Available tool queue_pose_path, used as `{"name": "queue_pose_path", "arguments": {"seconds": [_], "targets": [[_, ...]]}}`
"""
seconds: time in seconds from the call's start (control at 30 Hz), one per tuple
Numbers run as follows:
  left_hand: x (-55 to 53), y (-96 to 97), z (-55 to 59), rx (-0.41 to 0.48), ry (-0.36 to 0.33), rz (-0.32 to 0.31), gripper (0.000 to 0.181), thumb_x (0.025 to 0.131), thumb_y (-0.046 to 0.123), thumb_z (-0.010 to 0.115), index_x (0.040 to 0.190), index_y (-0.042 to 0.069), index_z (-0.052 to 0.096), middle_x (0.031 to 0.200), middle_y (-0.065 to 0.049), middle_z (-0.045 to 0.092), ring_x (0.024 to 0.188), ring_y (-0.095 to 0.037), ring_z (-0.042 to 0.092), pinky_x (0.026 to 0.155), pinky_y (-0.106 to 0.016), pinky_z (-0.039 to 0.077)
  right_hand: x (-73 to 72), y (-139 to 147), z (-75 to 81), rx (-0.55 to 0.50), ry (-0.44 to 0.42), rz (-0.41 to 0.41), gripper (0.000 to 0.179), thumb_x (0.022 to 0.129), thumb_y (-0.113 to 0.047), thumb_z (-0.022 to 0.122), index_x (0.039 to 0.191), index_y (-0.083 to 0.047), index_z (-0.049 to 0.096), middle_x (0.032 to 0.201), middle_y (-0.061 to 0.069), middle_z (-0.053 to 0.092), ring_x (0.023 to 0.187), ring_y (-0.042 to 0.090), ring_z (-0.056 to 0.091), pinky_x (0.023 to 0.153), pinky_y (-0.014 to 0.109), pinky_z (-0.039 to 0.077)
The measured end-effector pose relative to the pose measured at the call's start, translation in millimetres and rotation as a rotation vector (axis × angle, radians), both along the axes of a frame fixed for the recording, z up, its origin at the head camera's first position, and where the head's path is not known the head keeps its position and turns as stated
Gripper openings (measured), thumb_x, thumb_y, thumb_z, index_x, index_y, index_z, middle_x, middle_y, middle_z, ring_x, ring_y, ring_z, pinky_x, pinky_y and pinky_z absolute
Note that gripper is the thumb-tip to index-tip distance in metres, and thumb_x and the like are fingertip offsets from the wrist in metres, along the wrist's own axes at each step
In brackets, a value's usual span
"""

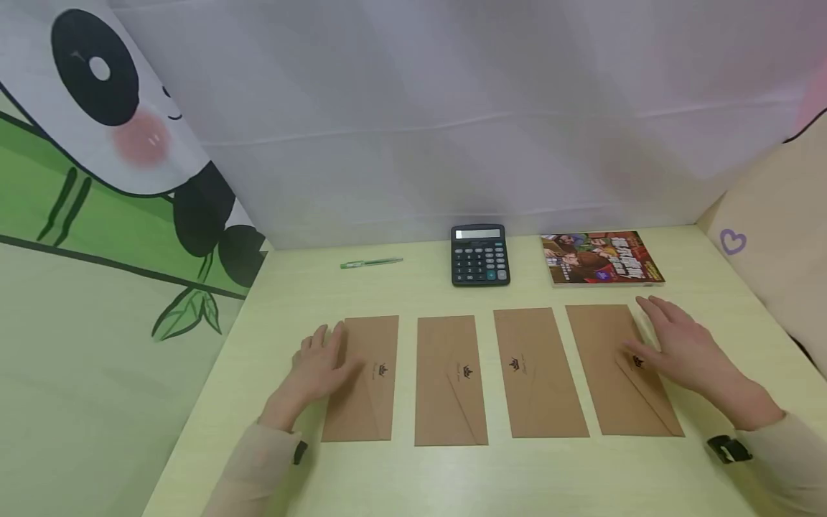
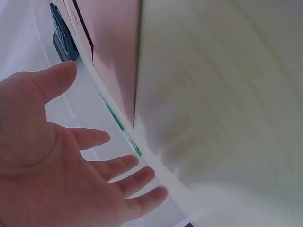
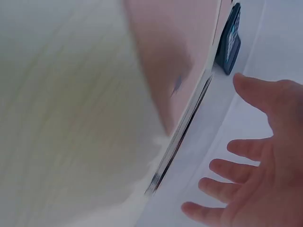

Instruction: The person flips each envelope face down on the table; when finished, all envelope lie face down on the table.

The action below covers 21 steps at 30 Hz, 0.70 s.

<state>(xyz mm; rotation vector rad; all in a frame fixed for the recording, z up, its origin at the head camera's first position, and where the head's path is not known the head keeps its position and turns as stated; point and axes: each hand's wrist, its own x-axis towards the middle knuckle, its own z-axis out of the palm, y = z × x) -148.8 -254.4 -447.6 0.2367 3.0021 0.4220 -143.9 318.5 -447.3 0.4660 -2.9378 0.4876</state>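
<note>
Several brown paper envelopes lie side by side on the table. My left hand (image 1: 318, 368) hovers over the outer edge of the leftmost envelope (image 1: 365, 402), its fingers spread and nothing in them. Over the right edge of the rightmost envelope (image 1: 610, 388) is my right hand (image 1: 685, 352), also with loose, extended fingers and holding nothing. Between them lie two more envelopes, one left of centre (image 1: 446, 402) and one right of centre (image 1: 545, 395). Each envelope bears a small dark crown print. In both wrist views, a gap shows between palm and tabletop.
Behind the envelopes lie a green pen (image 1: 371, 263), a black calculator (image 1: 480, 255) and a colourful book (image 1: 601, 260). A pale cloth (image 1: 452, 143) hangs along the back edge of the table (image 1: 400, 481). Printed fabric stands at the left and right sides.
</note>
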Motion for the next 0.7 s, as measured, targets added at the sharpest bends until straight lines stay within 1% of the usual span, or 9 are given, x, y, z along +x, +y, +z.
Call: {"name": "queue_pose_path", "arguments": {"seconds": [0.1, 0.23, 0.37, 0.47, 0.53, 0.6, 0.7], "targets": [[0.5, 1.0, 0.7, 0.016, -0.012, -0.002, 0.08, 0.092, 0.046, 0.057, 0.146, -0.005, 0.025, 0.139, -0.034, 0.029, 0.121, -0.051, 0.031, 0.087, -0.067, 0.033, -3.3, -16.0, 3.1, -0.076, 0.015, 0.041, 0.076, 0.085, -0.028, 0.073, 0.139, 0.01, 0.034, 0.133, 0.035, 0.037, 0.118, 0.053, 0.035, 0.09, 0.065, 0.032], [0.5, 1.5, 1.1, 0.042, -0.032, 0.007, 0.08, 0.092, 0.046, 0.056, 0.145, -0.006, 0.026, 0.135, -0.034, 0.032, 0.117, -0.048, 0.033, 0.085, -0.064, 0.036, -8.3, -38.7, 8.8, -0.142, 0.01, 0.083, 0.071, 0.085, -0.026, 0.073, 0.138, 0.007, 0.037, 0.131, 0.032, 0.041, 0.117, 0.051, 0.038, 0.092, 0.063, 0.032], [1.3, 1.5, 1.9, 0.06, -0.053, 0.039, 0.079, 0.092, 0.045, 0.057, 0.143, -0.008, 0.028, 0.129, -0.033, 0.036, 0.113, -0.045, 0.035, 0.084, -0.058, 0.039, -13.8, -61.6, 11.6, -0.155, -0.03, 0.099, 0.069, 0.088, -0.028, 0.07, 0.138, 0.006, 0.037, 0.131, 0.031, 0.041, 0.117, 0.05, 0.038, 0.094, 0.063, 0.03], [2.2, 1.7, 3.1, 0.075, -0.074, 0.077, 0.078, 0.092, 0.044, 0.058, 0.143, -0.009, 0.03, 0.126, -0.032, 0.037, 0.112, -0.042, 0.036, 0.085, -0.054, 0.041, -17.2, -80.7, 12.0, -0.13, -0.064, 0.096, 0.071, 0.087, -0.03, 0.07, 0.139, 0.006, 0.037, 0.132, 0.031, 0.042, 0.118, 0.05, 0.039, 0.095, 0.062, 0.03], [2.9, 2.2, 3.8, 0.085, -0.093, 0.101, 0.077, 0.092, 0.043, 0.058, 0.141, -0.01, 0.032, 0.121, -0.029, 0.039, 0.11, -0.04, 0.037, 0.083, -0.051, 0.041, -18.6, -93.1, 12.6, -0.106, -0.091, 0.083, 0.071, 0.087, -0.031, 0.07, 0.14, 0.005, 0.037, 0.13, 0.03, 0.045, 0.118, 0.047, 0.042, 0.095, 0.061, 0.033], [3.2, 2.9, 4.7, 0.084, -0.105, 0.116, 0.071, 0.091, 0.042, 0.059, 0.135, -0.011, 0.04, 0.115, -0.026, 0.042, 0.106, -0.037, 0.039, 0.08, -0.048, 0.042, -19.4, -104.2, 13.0, -0.09, -0.128, 0.071, 0.072, 0.087, -0.033, 0.069, 0.141, 0.003, 0.038, 0.126, 0.028, 0.049, 0.113, 0.043, 0.048, 0.091, 0.057, 0.04], [3.0, 3.7, 6.0, 0.071, -0.116, 0.125, 0.056, 0.09, 0.041, 0.06, 0.114, -0.009, 0.054, 0.101, -0.019, 0.046, 0.098, -0.033, 0.041, 0.073, -0.042, 0.042, -20.4, -118.7, 12.5, -0.1, -0.177, 0.07, 0.071, 0.088, -0.035, 0.068, 0.141, 0.0, 0.038, 0.116, 0.022, 0.054, 0.1, 0.035, 0.055, 0.081, 0.05, 0.048]]}}
